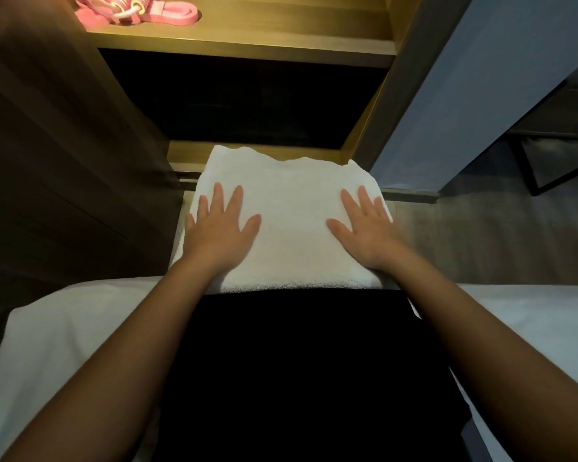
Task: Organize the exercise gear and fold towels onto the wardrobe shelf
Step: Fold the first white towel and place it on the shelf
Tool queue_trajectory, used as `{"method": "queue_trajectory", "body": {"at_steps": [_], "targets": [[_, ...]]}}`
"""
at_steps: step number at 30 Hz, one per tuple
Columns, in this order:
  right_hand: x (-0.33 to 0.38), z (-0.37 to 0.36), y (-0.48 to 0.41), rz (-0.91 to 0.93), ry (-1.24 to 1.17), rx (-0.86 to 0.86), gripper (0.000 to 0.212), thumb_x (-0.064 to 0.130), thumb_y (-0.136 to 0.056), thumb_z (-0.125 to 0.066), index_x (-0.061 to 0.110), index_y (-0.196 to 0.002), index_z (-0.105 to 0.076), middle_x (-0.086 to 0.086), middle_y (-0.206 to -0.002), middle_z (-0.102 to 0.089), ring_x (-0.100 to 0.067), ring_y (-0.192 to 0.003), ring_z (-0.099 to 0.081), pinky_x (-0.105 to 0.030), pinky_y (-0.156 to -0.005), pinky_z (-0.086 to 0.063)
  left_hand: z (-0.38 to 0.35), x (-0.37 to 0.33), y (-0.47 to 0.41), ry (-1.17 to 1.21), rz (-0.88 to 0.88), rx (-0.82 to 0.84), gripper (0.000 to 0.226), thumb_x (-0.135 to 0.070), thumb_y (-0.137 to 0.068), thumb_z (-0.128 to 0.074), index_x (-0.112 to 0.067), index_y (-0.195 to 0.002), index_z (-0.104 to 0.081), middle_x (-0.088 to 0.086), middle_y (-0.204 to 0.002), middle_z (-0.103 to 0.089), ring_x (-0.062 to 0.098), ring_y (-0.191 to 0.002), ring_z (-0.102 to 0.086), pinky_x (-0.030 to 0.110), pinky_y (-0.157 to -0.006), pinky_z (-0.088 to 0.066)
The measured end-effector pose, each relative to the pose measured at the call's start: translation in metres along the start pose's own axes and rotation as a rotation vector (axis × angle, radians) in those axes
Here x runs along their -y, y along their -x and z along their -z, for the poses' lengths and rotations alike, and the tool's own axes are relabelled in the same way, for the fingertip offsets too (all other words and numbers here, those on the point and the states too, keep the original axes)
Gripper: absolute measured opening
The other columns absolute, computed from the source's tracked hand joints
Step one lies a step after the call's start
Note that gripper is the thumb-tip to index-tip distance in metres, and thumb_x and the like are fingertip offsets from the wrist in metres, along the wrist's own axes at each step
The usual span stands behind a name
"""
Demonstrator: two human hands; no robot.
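Pink bands (pixel 167 13) sit on the shelf (pixel 241 45) at eleven o'clock, while left hand (pixel 219 228) and right hand (pixel 367 230) press flat, fingers spread, on the folded towel (pixel 291 228) at centre, whose loose twelve-o'clock edge may unfold if lifted ungripped.

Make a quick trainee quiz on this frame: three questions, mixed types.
1. True or false: the left hand and right hand pinch the white towel by its corners.
2. Where does the pink exercise gear lie? A) on the lit wardrobe shelf B) on the towel C) on the floor
3. Fill in: ___ hands press flat on the towel.
Key: 1 false, both lie flat; 2 A; 3 two.
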State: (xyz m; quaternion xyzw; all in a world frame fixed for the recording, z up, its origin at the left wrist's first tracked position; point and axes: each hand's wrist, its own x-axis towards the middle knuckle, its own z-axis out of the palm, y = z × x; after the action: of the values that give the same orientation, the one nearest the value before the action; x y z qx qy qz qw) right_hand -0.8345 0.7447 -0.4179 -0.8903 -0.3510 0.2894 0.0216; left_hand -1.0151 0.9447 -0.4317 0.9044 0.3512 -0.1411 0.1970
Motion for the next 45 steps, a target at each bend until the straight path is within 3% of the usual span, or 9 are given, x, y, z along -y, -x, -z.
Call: {"method": "queue_trajectory", "body": {"at_steps": [5,10,15,18,23,31,38,41,45], "targets": [[-0.022,0.000,0.040,0.226,-0.089,-0.017,0.087,0.080,-0.080,-0.010,0.036,-0.153,0.008,0.013,-0.159,0.021,-0.014,-0.146,0.021,-0.049,-0.118,0.007,0.011,0.023,0.034,0.079,-0.333,0.044,0.086,-0.080,-0.085,-0.015,-0.031,-0.155,-0.001,-0.007,-0.162,0.016,0.014,-0.148,0.017,0.046,-0.117,0.003],[-0.019,-0.004,0.065,0.476,0.170,-0.065,0.089,0.079,-0.085,-0.029,0.034,-0.154,0.003,0.013,-0.161,0.015,-0.012,-0.148,0.016,-0.044,-0.121,0.007,0.007,0.023,0.058,-0.115,-0.581,0.018,0.086,-0.078,-0.086,-0.028,-0.032,-0.155,-0.004,-0.014,-0.160,0.015,0.005,-0.146,0.019,0.037,-0.118,0.007],[0.023,-0.024,0.065,0.545,0.279,-0.226,0.076,0.033,-0.094,-0.057,0.015,-0.155,-0.015,-0.004,-0.162,-0.011,-0.021,-0.150,-0.009,-0.034,-0.119,-0.001,-0.011,-0.013,0.071,-0.137,-0.633,-0.240,0.071,-0.027,-0.089,-0.068,-0.014,-0.150,-0.033,0.006,-0.157,-0.029,0.021,-0.146,-0.025,0.033,-0.117,-0.010],[0.014,-0.021,0.068,0.523,0.124,-0.311,0.064,0.012,-0.092,-0.058,0.010,-0.150,-0.031,-0.009,-0.157,-0.029,-0.024,-0.145,-0.029,-0.034,-0.118,-0.018,-0.012,-0.002,0.078,-0.030,-0.627,-0.377,0.059,-0.007,-0.081,-0.074,-0.005,-0.136,-0.054,0.012,-0.141,-0.052,0.028,-0.131,-0.050,0.040,-0.109,-0.029],[-0.016,-0.015,0.067,0.461,0.024,-0.388,0.066,0.004,-0.086,-0.063,0.013,-0.146,-0.041,-0.005,-0.153,-0.037,-0.021,-0.141,-0.036,-0.035,-0.117,-0.026,0.000,0.039,0.082,-0.027,-0.503,-0.458,0.060,-0.004,-0.074,-0.078,-0.004,-0.131,-0.059,0.012,-0.137,-0.056,0.030,-0.123,-0.057,0.049,-0.089,-0.053],[-0.071,-0.021,0.056,0.428,-0.300,-0.418,0.069,0.010,-0.077,-0.080,0.019,-0.139,-0.051,0.002,-0.145,-0.047,-0.012,-0.131,-0.044,-0.030,-0.113,-0.031,-0.008,0.076,0.073,0.360,-0.439,-0.429,0.064,0.001,-0.073,-0.080,-0.012,-0.132,-0.059,0.000,-0.140,-0.052,0.014,-0.133,-0.046,0.024,-0.114,-0.032],[-0.079,-0.021,0.046,0.283,-0.799,-0.437,0.042,0.013,-0.077,-0.080,0.035,-0.111,-0.067,0.014,-0.115,-0.068,-0.008,-0.109,-0.062,-0.024,-0.092,-0.051,-0.005,0.080,0.071,0.904,-0.272,-0.296,0.050,-0.003,-0.081,-0.073,-0.032,-0.121,-0.066,-0.012,-0.132,-0.060,-0.002,-0.122,-0.053,0.007,-0.094,-0.043],[-0.076,-0.005,0.051,0.310,-0.875,-0.489,0.037,0.011,-0.073,-0.080,0.038,-0.097,-0.069,0.019,-0.095,-0.072,-0.001,-0.091,-0.066,-0.014,-0.075,-0.051,0.008,0.084,0.069,0.903,-0.228,-0.356,0.042,-0.002,-0.083,-0.070,-0.041,-0.100,-0.067,-0.029,-0.099,-0.069,-0.011,-0.094,-0.062,0.002,-0.071,-0.046],[-0.072,0.015,0.059,0.345,-1.063,-0.535,0.032,0.023,-0.065,-0.066,0.030,-0.096,-0.067,0.023,-0.088,-0.072,0.005,-0.084,-0.066,-0.011,-0.069,-0.050,0.030,0.075,0.071,1.115,-0.210,-0.430,0.014,-0.011,-0.092,-0.061,-0.014,-0.104,-0.068,-0.021,-0.083,-0.073,-0.004,-0.081,-0.068,0.010,-0.067,-0.051]]}}
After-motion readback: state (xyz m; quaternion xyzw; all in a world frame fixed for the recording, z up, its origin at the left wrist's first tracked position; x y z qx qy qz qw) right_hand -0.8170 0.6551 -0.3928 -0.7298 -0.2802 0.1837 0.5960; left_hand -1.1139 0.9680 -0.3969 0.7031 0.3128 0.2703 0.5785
